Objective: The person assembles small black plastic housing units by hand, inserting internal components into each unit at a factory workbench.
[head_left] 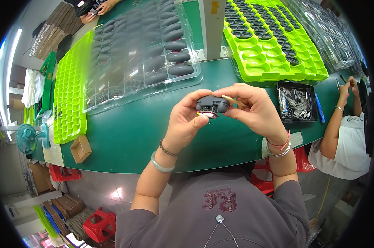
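Above the near half of the table I hold a small dark grey rounded plastic housing (pixel 209 100) with circuit parts and a white piece showing on its near side. My left hand (pixel 182 120) grips it from the left, thumb low by the white piece and fingers on the upper side. From the right, my right hand (pixel 255 108) pinches a thin pale stick (pixel 232 100), its end against the housing's right upper edge. Its fingertips also touch the housing. Part of the stick is hidden in the fingers.
Beyond my hands lies a clear plastic tray (pixel 152 84) with rows of dark grey housings. Lime-green trays (pixel 273 76) (pixel 67 111) stand either side. At right are a black box (pixel 284 118) of small metal pieces and a blue pen-like tool (pixel 320 107). A cardboard box (pixel 80 149) sits left. Two other people work nearby.
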`<state>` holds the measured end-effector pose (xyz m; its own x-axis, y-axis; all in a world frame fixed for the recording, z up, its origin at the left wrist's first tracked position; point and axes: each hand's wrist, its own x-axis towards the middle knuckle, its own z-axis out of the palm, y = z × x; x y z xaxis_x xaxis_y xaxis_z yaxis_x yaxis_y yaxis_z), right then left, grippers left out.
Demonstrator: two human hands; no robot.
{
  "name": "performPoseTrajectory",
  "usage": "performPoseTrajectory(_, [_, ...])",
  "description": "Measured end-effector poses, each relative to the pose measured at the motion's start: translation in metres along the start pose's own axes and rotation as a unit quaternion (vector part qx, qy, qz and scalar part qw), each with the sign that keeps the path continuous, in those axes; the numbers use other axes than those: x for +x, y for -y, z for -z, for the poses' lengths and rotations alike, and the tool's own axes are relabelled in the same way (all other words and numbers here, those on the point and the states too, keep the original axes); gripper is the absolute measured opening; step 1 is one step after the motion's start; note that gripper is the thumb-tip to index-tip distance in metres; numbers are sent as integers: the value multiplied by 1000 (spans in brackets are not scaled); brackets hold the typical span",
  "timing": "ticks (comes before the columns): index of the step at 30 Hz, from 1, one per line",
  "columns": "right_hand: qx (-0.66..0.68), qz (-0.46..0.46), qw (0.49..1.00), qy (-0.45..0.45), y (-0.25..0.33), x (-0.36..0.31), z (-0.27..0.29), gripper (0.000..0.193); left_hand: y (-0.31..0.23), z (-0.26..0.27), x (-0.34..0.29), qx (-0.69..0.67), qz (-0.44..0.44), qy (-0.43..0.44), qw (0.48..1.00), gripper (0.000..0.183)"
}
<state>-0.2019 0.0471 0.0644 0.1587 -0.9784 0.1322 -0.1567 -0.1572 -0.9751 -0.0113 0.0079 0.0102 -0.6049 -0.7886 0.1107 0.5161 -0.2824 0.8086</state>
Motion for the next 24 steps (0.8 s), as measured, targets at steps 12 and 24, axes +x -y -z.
performPoseTrajectory(12, [-31, 14, 999, -17, -5, -2, 4, 31, 4, -4, 4, -15, 21, 0, 1000, 56])
performPoseTrajectory(24, [-149, 9, 987, -57, -8, 4, -7, 31, 16, -7, 4, 315, -106, -80, 940, 35])
